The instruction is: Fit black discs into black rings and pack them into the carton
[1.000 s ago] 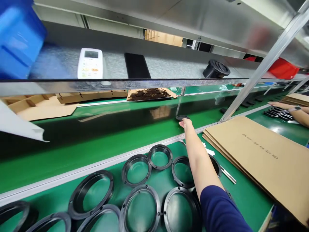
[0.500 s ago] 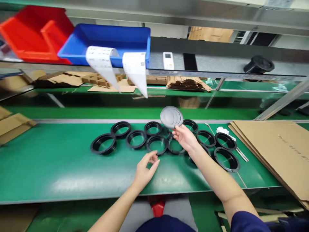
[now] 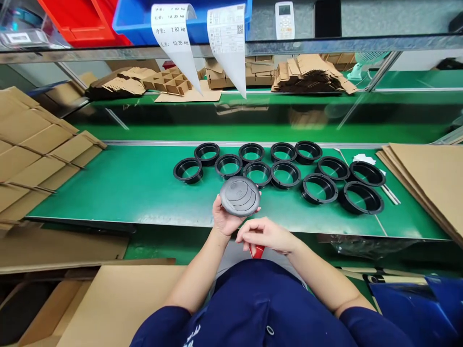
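Observation:
My left hand (image 3: pixel 226 219) grips a round dark grey air vent (image 3: pixel 239 196) from below and behind, fingertips showing at its right edge. Curved overlapping crescent lines mark the vent's face, which is tilted up toward me. Just below and right of it, my right hand (image 3: pixel 267 234) hangs with loosely bent fingers, apart from the vent and with nothing visible in them. Behind both hands, several black flanged rings (image 3: pixel 285 174) stand on the green tabletop (image 3: pixel 137 193), their middles open.
Stacked cardboard dividers (image 3: pixel 39 144) occupy the left; flat cardboard sheets (image 3: pixel 430 178) lie at the right. On the shelf above are a blue bin (image 3: pixel 133 21) with hanging paper labels (image 3: pixel 229 43), a red bin (image 3: pixel 81 24), a white remote (image 3: pixel 285 20) and a black phone-like slab (image 3: pixel 327 18).
The vent has passed from my right hand to my left and come nearer my body. My right hand has drawn back below it. The view has tilted downward.

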The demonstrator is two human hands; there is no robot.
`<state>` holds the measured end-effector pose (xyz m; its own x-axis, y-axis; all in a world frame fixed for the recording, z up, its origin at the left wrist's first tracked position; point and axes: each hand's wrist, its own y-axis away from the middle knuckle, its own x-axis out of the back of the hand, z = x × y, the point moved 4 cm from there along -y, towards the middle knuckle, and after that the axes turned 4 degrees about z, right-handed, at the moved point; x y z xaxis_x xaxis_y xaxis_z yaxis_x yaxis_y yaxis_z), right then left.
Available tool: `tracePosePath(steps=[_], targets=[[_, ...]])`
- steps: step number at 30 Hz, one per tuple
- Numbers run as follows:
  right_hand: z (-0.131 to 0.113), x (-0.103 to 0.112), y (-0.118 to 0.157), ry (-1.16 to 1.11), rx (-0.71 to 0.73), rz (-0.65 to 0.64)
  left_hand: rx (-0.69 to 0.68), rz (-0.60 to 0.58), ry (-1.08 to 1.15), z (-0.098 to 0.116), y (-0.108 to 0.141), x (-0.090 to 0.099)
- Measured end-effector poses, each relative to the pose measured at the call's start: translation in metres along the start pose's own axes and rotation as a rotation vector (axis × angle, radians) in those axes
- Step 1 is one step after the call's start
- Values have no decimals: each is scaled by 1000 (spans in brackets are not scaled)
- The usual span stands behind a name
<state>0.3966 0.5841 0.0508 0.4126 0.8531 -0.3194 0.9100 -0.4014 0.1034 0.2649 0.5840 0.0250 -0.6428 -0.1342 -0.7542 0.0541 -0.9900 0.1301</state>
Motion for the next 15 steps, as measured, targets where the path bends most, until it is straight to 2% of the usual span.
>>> tracePosePath(steps=[1,4,6,8,10,13,15], targets=[[-6,10,4,64,78,97,36,19,15,-1,1,1],[-24,44,17,332,428,541,141,57,111,-9,7,4],[-29,54,23,604,599,734,215,29,183,-18,11,3],[-27,59,21,839,633,769,282,0,232,-27,15,0],[-20,62,17,974,607,745,313,8,258,-34,16,-2],[-12,66,12,1068,563,708,332,43,256,-39,15,-1],[-10,68,10,1048,547,688,362,51,237,-40,13,0]])
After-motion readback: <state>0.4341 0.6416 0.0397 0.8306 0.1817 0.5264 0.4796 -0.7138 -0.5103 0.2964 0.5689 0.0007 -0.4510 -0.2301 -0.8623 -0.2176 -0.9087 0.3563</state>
